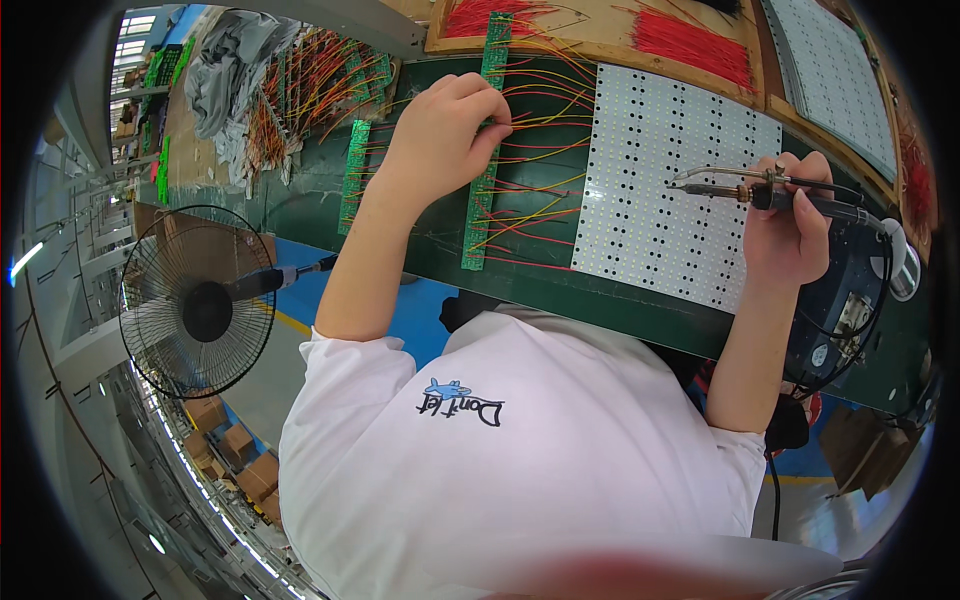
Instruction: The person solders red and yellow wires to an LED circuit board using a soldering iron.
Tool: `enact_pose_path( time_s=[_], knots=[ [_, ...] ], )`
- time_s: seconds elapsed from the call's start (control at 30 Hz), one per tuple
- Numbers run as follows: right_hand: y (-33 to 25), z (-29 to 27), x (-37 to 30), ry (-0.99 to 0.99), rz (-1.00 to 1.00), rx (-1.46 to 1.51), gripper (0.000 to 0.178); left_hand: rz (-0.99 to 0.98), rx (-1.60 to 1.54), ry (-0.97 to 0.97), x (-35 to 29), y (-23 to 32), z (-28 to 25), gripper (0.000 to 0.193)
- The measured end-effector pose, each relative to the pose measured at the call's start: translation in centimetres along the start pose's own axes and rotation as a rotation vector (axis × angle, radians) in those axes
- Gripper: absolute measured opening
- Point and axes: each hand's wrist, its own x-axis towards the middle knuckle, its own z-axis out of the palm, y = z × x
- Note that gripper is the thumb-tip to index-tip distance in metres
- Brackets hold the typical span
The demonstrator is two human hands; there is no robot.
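Green board [480, 220] under left hand [447, 130] — pinching what, I can't tell from here — soldering iron [762, 197] clasped in right hand [783, 235], white panel [655, 215] between.

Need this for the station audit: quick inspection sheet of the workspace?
Surface: green tabletop, partly covered.
Work pieces: white dotted panel; green circuit strip left of it, with red and yellow wires running toward the panel's left edge.
Clutter: pile of wired boards and grey sheeting at far left; loose red wires in a wooden tray behind.
Hands: left hand at the strip, grip unclear; right hand holds a soldering iron over the panel.
Cables: black cable from the iron, looping at right.
Surroundings: fan, cardboard boxes at left.
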Motion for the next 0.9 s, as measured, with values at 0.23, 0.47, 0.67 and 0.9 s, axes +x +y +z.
enact_pose_path(
  time_s=[0.23, 0.47, 0.67, 0.9],
  knots=[
    [0.1, -0.2, -0.1, -0.026, 0.011, 0.004, 0.012, 0.076, -0.072, -0.028, -0.6, -0.6, 0.0, 0.014],
    [0.1, -0.3, 0.0, -0.001, -0.001, -0.010, 0.012, 0.183, 0.050, -0.068, -0.6, 0.6, -0.2, 0.016],
    [0.0, 0.1, 0.1, 0.050, -0.014, -0.037, 0.012, 0.064, 0.028, -0.030, -1.4, 1.2, -0.2, 0.013],
    [0.1, -0.5, 0.2, -0.002, 0.004, -0.033, 0.013, 0.001, -0.024, 0.030, -2.3, 1.5, 0.1, 0.012]
  ],
)
